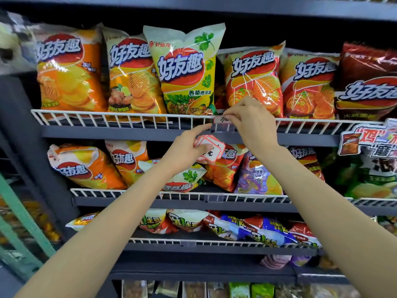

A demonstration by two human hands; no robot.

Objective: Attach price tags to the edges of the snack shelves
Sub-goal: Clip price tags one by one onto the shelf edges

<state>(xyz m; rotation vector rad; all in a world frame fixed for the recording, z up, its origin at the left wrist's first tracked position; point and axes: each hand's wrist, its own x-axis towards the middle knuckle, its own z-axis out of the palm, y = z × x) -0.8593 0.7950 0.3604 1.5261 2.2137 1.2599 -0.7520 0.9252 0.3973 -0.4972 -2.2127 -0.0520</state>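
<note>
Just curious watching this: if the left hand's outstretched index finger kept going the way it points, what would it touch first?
Probably the price tag that the right hand pinches at the top shelf's white wire rail. The left hand points up and right at its left end; depth is unclear.

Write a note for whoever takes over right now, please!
Right hand pinches a price tag at the top shelf's white wire rail, above a clear tag holder; the grip is at the tag's right end.
Left hand holds a stack of spare tags, index finger pointing at the holder.
Done: no tag seated that I can see.
Left: seat this one, then the lower shelf holder.
</note>
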